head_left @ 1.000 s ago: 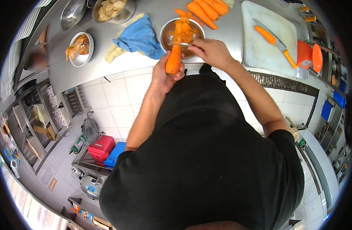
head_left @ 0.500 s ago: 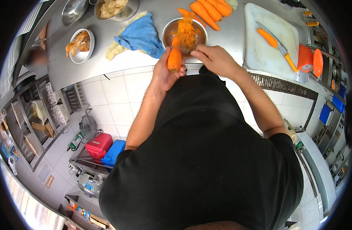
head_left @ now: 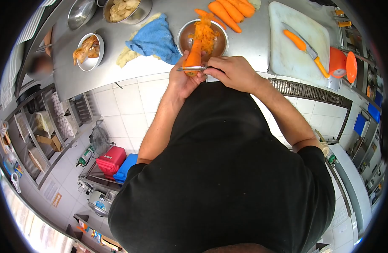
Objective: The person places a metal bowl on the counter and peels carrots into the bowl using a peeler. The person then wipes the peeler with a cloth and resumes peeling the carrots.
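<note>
My left hand is closed around a carrot, its thick end toward me and its thin end over the bowl. In my right hand is a metal peeler, lying across the carrot near its thick end. Just beyond both hands stands a metal bowl with orange carrot peelings heaped in it. Several whole carrots lie behind the bowl on the steel counter.
Left of the bowl are a blue cloth, a white bowl with cooked-looking meat and a metal bowl of pale slices. On the right, a white cutting board carries a yellow-handled knife and a carrot piece.
My right hand has brought the peeler from beside the carrot onto its thick end. The carrot has shifted only slightly in my left hand.
</note>
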A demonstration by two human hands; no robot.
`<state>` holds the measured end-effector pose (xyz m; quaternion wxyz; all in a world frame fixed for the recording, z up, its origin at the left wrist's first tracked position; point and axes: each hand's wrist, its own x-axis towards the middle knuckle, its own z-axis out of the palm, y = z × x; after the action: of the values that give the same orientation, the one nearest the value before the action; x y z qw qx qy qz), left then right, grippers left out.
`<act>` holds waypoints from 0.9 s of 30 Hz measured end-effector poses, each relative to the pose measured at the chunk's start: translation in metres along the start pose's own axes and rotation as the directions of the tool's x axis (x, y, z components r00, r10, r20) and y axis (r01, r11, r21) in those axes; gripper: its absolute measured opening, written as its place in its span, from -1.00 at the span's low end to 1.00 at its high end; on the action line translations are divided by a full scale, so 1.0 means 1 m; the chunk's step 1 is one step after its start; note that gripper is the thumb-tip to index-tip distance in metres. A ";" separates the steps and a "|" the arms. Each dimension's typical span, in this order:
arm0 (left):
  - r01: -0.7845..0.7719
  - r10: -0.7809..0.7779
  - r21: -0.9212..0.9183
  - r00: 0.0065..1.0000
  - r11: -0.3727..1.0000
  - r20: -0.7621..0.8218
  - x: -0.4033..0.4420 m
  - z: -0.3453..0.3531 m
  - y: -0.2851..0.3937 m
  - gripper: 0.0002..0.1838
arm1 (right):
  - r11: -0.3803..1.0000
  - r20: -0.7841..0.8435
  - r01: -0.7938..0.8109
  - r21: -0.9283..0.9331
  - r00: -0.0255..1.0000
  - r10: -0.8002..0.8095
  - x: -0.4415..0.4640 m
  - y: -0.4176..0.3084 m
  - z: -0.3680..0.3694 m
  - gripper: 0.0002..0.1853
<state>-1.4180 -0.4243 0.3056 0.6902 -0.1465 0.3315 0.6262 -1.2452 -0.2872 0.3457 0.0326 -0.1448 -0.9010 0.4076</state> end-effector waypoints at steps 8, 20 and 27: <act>0.051 -0.063 0.090 0.988 0.995 0.141 -0.007 -0.004 0.000 -0.40 | 0.967 -0.107 -0.210 -0.144 0.975 0.196 0.007 0.053 0.014 -0.60; 0.009 0.004 0.145 0.996 0.989 -0.090 -0.007 -0.005 -0.002 -0.42 | 0.973 -0.021 -0.220 0.067 0.975 0.221 0.007 0.028 0.013 -0.62; -0.001 0.010 0.222 0.999 0.975 -0.040 -0.013 -0.001 -0.004 -0.42 | 0.981 -0.030 -0.165 -0.099 0.986 0.163 0.011 0.031 0.018 -0.57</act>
<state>-1.4141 -0.4351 0.3126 0.6936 -0.0803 0.4136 0.5843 -1.2520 -0.2776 0.3103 0.0016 -0.2245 -0.9051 0.3612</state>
